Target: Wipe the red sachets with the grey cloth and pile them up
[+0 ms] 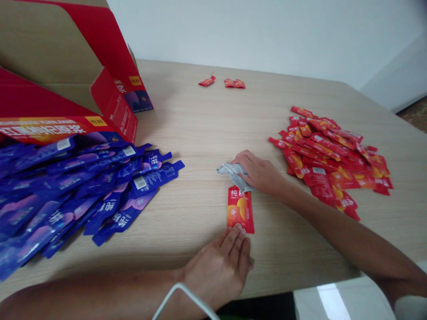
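A red sachet [240, 210] with orange fruit printed on it lies flat on the table, its lower end towards me. The fingertips of my left hand [222, 262], pressed together, hold that lower end down against the tabletop. Closed on a crumpled pale grey cloth [235, 172], my right hand [255, 171] rests at the far end of the sachet. The cloth covers the sachet's top. To the right of my right hand is a heap of similar red sachets [330, 153]. A pile of blue-purple sachets [110, 178] spreads out on the left.
An opened red cardboard box [115, 109] stands at the back left, behind the blue pile. Several small red pieces [234, 83] lie near the table's far edge, below a white wall [253, 35]. A white cable [182, 286] crosses in front of my left wrist.
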A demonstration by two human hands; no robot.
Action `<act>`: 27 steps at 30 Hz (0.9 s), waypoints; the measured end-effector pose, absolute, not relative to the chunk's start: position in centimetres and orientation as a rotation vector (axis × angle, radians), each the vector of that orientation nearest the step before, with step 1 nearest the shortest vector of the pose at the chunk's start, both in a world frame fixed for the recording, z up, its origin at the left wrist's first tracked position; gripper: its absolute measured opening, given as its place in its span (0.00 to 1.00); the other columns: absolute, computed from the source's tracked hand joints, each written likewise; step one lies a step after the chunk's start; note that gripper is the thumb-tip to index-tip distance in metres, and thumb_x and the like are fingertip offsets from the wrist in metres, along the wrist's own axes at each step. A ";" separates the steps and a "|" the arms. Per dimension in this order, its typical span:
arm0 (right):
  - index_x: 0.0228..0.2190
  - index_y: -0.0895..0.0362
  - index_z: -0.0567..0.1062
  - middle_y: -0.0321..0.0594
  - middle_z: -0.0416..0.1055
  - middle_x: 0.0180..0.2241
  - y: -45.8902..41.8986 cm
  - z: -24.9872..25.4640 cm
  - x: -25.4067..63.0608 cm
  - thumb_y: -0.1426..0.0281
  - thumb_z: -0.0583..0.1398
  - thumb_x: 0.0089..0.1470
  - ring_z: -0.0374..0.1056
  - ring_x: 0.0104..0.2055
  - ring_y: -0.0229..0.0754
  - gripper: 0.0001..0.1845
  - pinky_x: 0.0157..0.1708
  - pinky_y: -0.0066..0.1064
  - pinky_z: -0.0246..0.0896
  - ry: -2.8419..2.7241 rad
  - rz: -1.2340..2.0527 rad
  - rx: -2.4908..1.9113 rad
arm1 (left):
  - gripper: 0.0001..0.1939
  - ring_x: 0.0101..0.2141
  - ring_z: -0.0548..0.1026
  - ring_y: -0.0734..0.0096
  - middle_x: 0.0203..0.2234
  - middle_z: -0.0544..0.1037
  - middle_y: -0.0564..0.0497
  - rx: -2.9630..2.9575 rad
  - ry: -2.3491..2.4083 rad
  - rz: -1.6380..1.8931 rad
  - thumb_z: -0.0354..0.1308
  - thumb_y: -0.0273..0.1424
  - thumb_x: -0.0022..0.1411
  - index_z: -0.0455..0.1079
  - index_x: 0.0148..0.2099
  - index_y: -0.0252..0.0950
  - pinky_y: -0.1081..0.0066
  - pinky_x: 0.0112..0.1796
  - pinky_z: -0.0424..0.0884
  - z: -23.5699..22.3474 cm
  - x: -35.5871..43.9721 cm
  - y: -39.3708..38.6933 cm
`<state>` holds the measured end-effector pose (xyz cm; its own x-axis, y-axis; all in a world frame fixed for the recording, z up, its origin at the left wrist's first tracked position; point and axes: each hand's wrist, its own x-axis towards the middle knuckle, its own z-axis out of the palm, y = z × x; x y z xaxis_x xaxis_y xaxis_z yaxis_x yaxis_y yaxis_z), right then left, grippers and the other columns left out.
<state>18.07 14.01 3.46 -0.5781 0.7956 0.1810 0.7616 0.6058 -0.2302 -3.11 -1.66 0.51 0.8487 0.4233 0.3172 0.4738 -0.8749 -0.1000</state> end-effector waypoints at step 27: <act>0.53 0.54 0.66 0.49 0.67 0.50 8.5 1.6 20.8 0.69 0.57 0.63 0.67 0.54 0.50 0.17 0.54 0.46 0.67 -2.027 0.368 -1.069 | 0.13 0.47 0.79 0.67 0.46 0.82 0.51 -2.800 -0.681 -0.810 0.52 0.34 0.74 0.74 0.54 0.35 0.66 0.52 0.73 0.9 -3.7 2.4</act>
